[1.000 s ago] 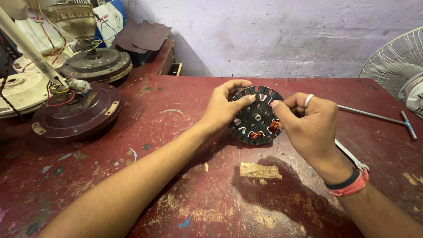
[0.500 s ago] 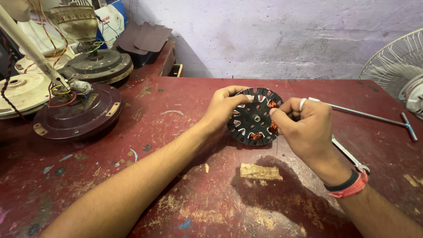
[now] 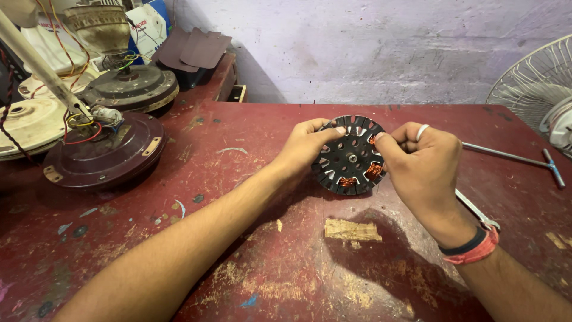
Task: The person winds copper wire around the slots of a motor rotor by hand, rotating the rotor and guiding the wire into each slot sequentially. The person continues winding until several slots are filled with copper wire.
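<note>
1. The left hand (image 3: 304,146) grips the left rim of a black round stator disc (image 3: 350,156), its fingers closed around the edge and the thumb laid across the top.
2. The right hand (image 3: 424,164) holds the disc's right rim, fingers pinched tight near a copper winding; a pale ring sits on one finger and a red and black band on the wrist.
3. The stator disc stands tilted up on its lower edge, near the middle of the red counter (image 3: 250,250), somewhat toward the far edge.
4. A T-handle tool (image 3: 518,158) lies near the counter's right edge, well apart from the disc.
5. A flat spanner (image 3: 476,210) shows just beneath the right wrist.
6. A dark maroon fan motor housing (image 3: 104,152) with coloured wires sits near the left edge.
7. A white fan guard (image 3: 539,83) stands at the far right corner.
</note>
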